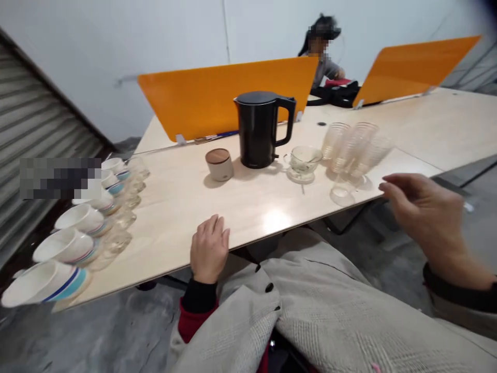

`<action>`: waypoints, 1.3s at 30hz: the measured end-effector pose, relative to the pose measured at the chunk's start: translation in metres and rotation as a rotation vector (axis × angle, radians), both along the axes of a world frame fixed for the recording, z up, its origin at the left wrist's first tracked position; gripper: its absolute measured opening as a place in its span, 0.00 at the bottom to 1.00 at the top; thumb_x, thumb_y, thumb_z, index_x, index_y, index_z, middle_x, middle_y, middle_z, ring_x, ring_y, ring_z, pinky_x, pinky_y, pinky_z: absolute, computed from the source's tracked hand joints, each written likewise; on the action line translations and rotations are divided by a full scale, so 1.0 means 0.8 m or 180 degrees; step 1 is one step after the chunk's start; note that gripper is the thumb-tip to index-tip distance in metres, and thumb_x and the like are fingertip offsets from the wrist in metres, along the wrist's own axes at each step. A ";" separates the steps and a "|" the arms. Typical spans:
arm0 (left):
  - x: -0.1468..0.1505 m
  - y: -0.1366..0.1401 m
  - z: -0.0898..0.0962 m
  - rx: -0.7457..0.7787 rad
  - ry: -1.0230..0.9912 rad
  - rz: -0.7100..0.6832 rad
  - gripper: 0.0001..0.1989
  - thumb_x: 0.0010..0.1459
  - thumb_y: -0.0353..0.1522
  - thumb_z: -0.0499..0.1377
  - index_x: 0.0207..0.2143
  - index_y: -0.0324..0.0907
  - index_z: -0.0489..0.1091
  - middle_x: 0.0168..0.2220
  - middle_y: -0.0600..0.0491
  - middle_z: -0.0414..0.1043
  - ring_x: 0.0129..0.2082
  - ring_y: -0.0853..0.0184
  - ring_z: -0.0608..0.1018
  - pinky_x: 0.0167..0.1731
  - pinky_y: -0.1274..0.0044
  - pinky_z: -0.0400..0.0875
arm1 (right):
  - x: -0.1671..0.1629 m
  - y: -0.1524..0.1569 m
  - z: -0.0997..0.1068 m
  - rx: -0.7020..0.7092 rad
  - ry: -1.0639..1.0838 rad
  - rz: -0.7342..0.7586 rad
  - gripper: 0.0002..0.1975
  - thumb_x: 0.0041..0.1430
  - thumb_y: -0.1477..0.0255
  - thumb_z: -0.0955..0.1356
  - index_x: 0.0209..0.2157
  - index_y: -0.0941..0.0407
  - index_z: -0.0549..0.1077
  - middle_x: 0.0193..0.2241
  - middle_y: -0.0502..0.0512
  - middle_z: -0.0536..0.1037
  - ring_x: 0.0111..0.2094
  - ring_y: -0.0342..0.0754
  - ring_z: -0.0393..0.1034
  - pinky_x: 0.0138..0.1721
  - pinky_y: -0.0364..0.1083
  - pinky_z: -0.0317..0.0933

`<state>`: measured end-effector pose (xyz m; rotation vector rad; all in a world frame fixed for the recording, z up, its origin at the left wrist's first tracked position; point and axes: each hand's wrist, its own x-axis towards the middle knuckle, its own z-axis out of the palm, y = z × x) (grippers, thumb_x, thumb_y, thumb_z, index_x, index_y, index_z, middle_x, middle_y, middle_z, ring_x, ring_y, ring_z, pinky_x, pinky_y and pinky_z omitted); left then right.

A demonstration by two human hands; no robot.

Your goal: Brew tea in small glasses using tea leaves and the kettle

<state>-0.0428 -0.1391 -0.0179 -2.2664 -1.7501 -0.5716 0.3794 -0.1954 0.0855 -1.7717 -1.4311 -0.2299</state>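
My left hand [209, 248] lies at the table's front edge, its fingers flat on the top and holding nothing. Loosely curved at the right, my right hand [427, 212] hovers by the edge, a small gap between thumb and fingers and nothing visible in it. Closest to it is a small clear cup [342, 196], with stacked clear plastic cups [351, 147] just behind. A glass cup [305, 161] with dark bits inside stands on a saucer left of those. Further left are a black electric kettle [258, 132] and a pale canister [219, 167] with a wooden lid.
Several white cups with blue bands [64, 246] line the table's left end, beside a row of small clear glasses [118, 241]. Orange dividers [213, 101] stand along the back. Behind them a person [324, 62] is near a dark bag [341, 95].
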 end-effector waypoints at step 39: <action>0.006 -0.006 0.001 -0.0350 -0.0144 0.0070 0.18 0.73 0.38 0.54 0.61 0.44 0.71 0.65 0.48 0.73 0.62 0.54 0.71 0.56 0.64 0.71 | -0.298 0.207 -0.029 -0.0990 -0.1689 0.2857 0.16 0.74 0.72 0.63 0.41 0.56 0.84 0.39 0.59 0.85 0.47 0.56 0.70 0.50 0.51 0.55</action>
